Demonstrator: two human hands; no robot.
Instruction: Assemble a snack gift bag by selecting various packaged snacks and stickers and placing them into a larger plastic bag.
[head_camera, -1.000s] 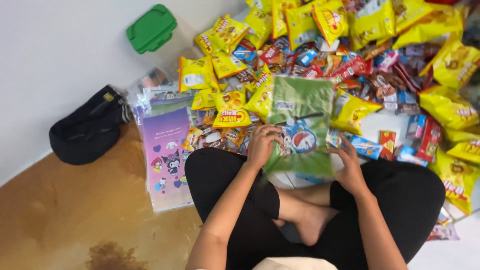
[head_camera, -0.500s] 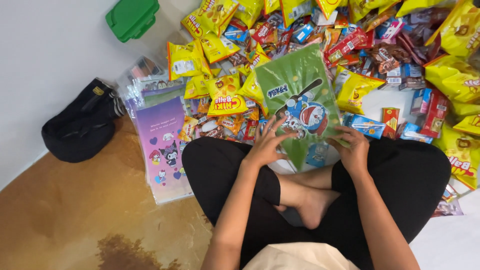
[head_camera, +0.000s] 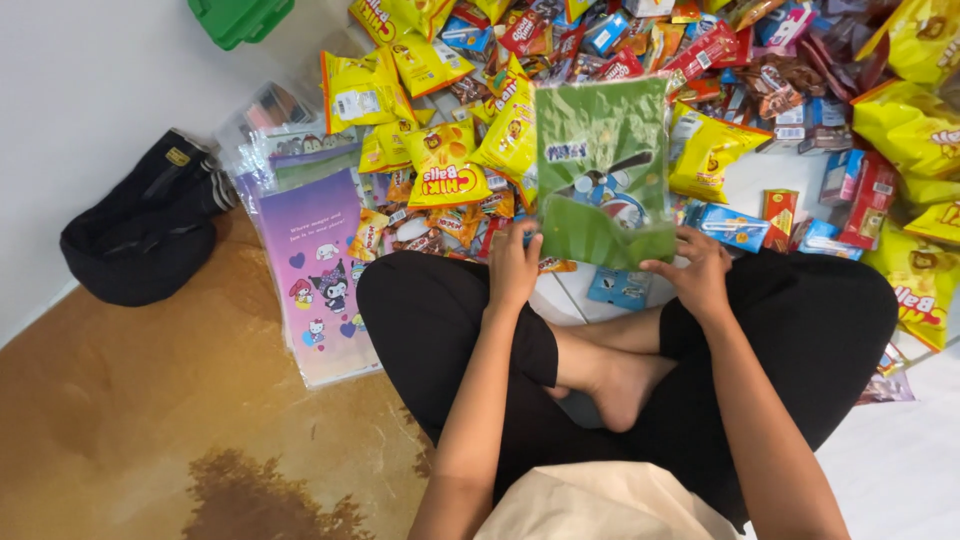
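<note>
Above the crossed legs (head_camera: 640, 380), the left hand (head_camera: 515, 268) and right hand (head_camera: 697, 272) pinch the bottom corners of a glossy green plastic bag (head_camera: 603, 170) — flat, rectangular, long axis pointing away — over crinkly yellow snack packets (head_camera: 445, 165).

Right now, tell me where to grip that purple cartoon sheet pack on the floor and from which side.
Grip the purple pack at its near bottom edge, coming from the bare brown floor side. It lies flat; its top is tucked under other clear packs and its right edge meets the knee, so only that lower-left corner is free.
</note>
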